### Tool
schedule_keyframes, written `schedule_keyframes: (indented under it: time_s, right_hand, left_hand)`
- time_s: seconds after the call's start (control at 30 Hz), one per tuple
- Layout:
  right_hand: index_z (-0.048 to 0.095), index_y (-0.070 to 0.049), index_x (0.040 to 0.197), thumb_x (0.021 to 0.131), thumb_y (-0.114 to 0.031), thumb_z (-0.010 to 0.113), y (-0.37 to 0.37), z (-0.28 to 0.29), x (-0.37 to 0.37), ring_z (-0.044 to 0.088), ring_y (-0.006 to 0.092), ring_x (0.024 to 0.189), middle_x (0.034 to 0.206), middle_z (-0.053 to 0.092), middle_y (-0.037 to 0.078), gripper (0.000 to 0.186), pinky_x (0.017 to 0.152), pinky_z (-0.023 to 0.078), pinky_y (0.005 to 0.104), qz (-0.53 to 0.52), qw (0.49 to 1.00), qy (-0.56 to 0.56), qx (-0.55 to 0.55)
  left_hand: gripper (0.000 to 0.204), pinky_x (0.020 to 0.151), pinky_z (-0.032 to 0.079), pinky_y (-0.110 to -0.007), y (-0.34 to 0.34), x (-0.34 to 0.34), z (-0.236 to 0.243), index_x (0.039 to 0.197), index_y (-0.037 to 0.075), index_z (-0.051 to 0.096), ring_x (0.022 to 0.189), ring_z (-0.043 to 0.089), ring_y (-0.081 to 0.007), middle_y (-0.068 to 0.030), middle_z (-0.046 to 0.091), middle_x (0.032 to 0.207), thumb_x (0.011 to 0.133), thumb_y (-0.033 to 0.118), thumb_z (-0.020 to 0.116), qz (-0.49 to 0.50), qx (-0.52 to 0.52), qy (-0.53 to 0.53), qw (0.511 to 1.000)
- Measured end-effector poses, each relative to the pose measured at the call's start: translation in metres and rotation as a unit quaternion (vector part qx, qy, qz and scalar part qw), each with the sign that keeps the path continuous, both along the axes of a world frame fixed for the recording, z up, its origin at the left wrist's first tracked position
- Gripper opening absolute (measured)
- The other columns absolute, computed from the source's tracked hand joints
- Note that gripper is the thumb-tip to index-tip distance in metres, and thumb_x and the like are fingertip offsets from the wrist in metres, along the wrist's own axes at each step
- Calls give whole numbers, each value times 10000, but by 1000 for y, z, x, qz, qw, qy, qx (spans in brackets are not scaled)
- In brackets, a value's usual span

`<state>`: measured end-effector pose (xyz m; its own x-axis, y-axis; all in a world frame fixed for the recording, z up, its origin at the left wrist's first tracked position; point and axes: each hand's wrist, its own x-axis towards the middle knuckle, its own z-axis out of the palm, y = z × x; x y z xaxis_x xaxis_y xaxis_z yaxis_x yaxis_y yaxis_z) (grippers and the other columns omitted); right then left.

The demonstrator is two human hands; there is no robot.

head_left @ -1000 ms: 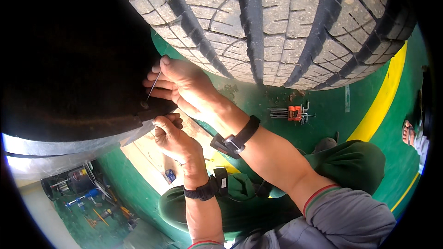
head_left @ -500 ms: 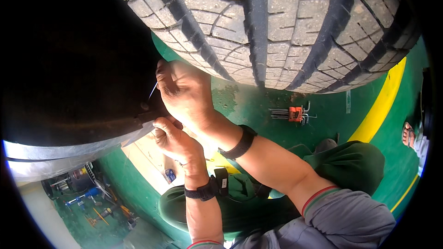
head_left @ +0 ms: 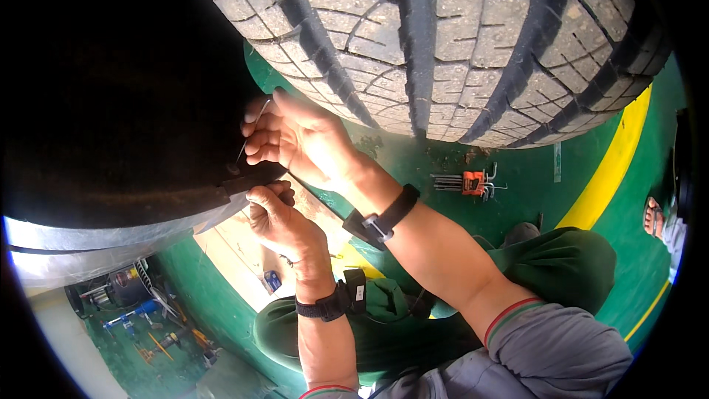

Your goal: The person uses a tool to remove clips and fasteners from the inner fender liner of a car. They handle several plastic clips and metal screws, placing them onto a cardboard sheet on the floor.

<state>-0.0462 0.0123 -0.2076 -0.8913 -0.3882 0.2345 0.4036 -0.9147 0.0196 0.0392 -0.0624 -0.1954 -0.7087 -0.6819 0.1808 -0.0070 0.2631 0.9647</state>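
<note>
My left hand (head_left: 284,223) is closed at the lower corner of a pale car body panel (head_left: 148,247), thumb against its edge and fingers curled beneath. Just above it, my right hand (head_left: 306,140) is loosened, with fingers apart and palm partly turned up. A thin bent metal rod, seemingly a hex key (head_left: 253,130), stands at its fingertips. The rod's lower end meets a small round spot, perhaps a fastener, on the dark wheel-arch liner (head_left: 170,192). Whether the fingertips touch the rod is hard to tell in the shadow.
A large tyre (head_left: 458,52) hangs close above my right hand. On the green floor lie an orange-held hex key set (head_left: 473,182), a wooden board (head_left: 233,255) and a small blue box (head_left: 272,281). Several tools (head_left: 148,314) lie lower left; another person's foot (head_left: 653,218) shows at right.
My right hand has opened from a closed grip on the rod and rolled its palm upward. The rod has swung slightly to the right at its top. My left hand stays at the panel edge.
</note>
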Motion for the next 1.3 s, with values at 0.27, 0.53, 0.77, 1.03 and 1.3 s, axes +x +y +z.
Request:
schedule_keyframes:
  time_s: [0.27,0.53,0.77,1.03,1.3]
  right_hand:
    - [628,-63,963,898,-417,682,-7,-14,-3,638,239,909,986,630,110,363,836,524,366,46,995,-10,-88]
    - [606,-28,949,955,-368,630,2,24,0,679,216,721,874,658,124,341,649,550,331,-17,990,-77,116]
    - [529,3,929,961,-389,543,2,46,11,676,235,684,865,641,165,393,618,554,318,-20,925,-221,307]
    - [515,13,1041,1003,-376,502,-12,41,14,631,243,880,1010,603,158,392,785,535,374,49,921,-339,185]
    - [581,-31,1018,1037,-397,429,23,19,-4,594,151,712,794,625,67,396,684,481,311,-50,893,32,447]
  left_hand:
    - [515,626,388,-247,-1,2,1,699,40,553,621,466,-92,-12,563,656,1015,443,498,-9,-12,-16,1000]
    - [505,635,387,-258,0,0,2,688,43,532,627,459,-103,-20,554,653,1015,427,504,12,11,-1,1000]
    - [492,649,405,-267,-7,1,0,694,37,524,639,473,-115,-25,556,669,1019,405,492,4,30,-10,999]
    - [561,663,455,-286,-4,1,5,703,20,544,680,530,-135,-44,592,699,1007,488,484,23,8,-44,999]
    - [513,620,361,-242,-4,1,5,698,70,532,604,408,-97,-18,553,679,977,500,549,-18,8,9,1000]
